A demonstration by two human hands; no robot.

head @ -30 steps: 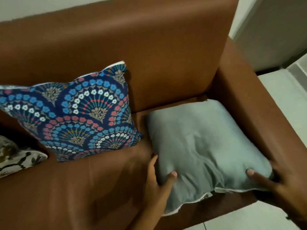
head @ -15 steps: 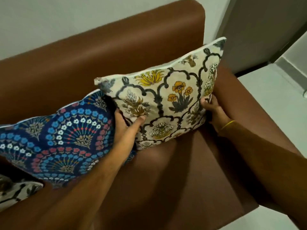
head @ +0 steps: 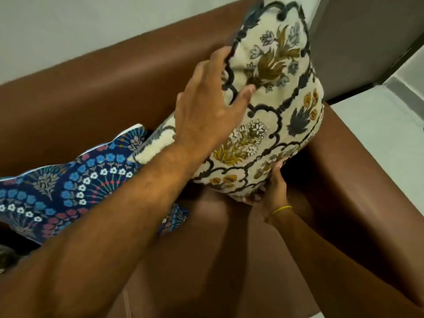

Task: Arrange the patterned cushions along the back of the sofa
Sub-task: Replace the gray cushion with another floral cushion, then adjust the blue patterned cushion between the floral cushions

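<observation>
A cream cushion [head: 277, 115] with dark scrollwork and yellow flowers is lifted off the seat, tilted on one corner near the right end of the brown sofa back [head: 96, 92]. My right hand [head: 274, 191] grips its bottom corner from below. My left hand [head: 206, 104] lies flat against its front face with fingers spread. To the left, a navy cushion [head: 68, 184] with blue and pink fans leans against the sofa back, partly behind my left forearm.
The sofa's right armrest [head: 358, 171] runs beside the cream cushion. Pale floor [head: 378, 115] and a grey wall panel [head: 358, 42] lie beyond it. A dark patterned object [head: 4, 258] peeks in at the left edge.
The cream cushion, which stood against the sofa back between both hands, is now raised and rotated onto a corner. My left hand moved from its lower left edge onto its face.
</observation>
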